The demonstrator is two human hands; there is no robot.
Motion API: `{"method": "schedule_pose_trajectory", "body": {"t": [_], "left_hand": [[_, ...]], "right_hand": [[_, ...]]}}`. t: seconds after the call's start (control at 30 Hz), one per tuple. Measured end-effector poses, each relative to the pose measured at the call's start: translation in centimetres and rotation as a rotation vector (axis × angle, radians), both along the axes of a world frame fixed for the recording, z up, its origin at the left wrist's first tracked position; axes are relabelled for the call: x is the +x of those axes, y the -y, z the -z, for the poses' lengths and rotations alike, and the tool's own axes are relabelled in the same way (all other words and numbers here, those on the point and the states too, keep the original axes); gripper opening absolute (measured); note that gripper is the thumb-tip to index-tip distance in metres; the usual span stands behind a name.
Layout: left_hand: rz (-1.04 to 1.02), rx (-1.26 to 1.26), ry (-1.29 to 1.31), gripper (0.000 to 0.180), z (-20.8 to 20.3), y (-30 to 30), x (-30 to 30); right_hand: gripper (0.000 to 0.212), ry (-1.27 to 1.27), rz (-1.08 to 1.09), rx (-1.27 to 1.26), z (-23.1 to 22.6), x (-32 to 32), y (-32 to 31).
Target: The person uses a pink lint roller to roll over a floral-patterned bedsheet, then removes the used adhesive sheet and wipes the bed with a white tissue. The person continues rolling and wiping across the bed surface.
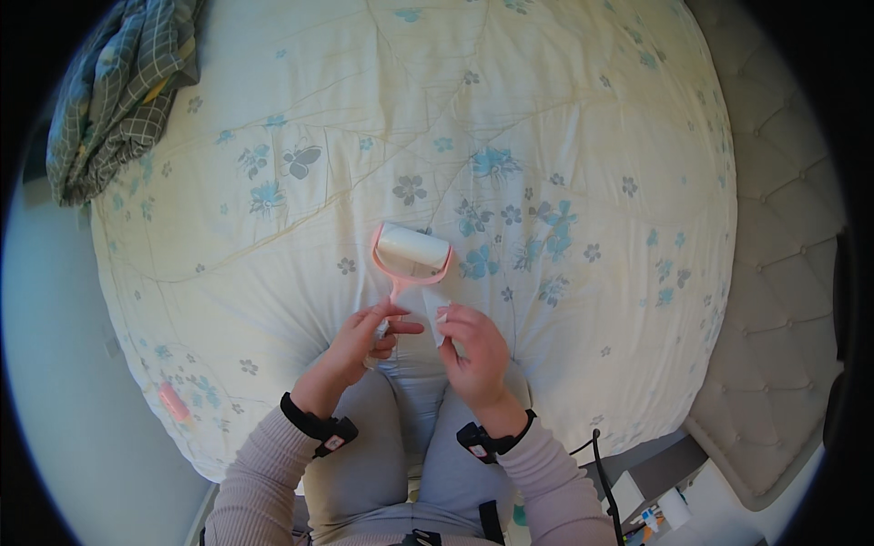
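Note:
A lint roller (413,247) with a pink frame and a white sticky roll is held out over the bed, its roll pointing away from me. My left hand (362,342) is closed on the pink handle, and some crumpled white paper shows among its fingers. With bent fingers, my right hand (472,349) pinches a thin white strip of paper (436,318) just below the roller. Whether the strip is still joined to the roll I cannot tell.
The bed has a cream sheet (564,355) with blue and grey flowers. A dark checked blanket (127,100) is bunched at the far left. A pink object (173,402) lies near the left edge. The tufted headboard (774,237) runs along the right, above a bedside cabinet (660,473).

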State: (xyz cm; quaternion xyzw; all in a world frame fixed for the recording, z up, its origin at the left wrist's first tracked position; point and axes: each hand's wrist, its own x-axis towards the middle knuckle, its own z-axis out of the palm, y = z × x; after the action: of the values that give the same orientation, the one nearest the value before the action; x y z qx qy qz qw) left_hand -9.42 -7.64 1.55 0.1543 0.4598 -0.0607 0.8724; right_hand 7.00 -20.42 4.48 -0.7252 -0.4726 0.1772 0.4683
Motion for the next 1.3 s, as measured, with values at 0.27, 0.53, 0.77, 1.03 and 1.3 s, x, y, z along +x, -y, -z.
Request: {"method": "schedule_pose_trajectory", "body": {"t": [0.27,0.53,0.77,1.03,1.3], "left_hand": [[-0.212,0.061,0.105,0.055,-1.1,2.0,2.3],[-0.087,0.230,0.097,0.024,0.4,2.9,2.2],[-0.091,0.338,0.023,0.021,1.6,3.7,2.9],[-0.304,-0.045,0.125,0.053,0.5,3.1,4.5],[-0.435,-0.041,-0.163,0.035,0.7,1.1,3.1]], "right_hand": [[0.025,-0.153,-0.075,-0.029,-0.5,-3.1,0.1],[0.025,-0.485,0.264,-0.369,0.1,-2.8,-1.3],[0.031,0.139,0.276,-0.418,1.2,-2.1,-1.4],[0.024,0.126,0.037,-0.245,3.0,-2.4,-1.3],[0.033,0.154,-0.218,-0.356,-0.5,-3.4,-2.8]]}}
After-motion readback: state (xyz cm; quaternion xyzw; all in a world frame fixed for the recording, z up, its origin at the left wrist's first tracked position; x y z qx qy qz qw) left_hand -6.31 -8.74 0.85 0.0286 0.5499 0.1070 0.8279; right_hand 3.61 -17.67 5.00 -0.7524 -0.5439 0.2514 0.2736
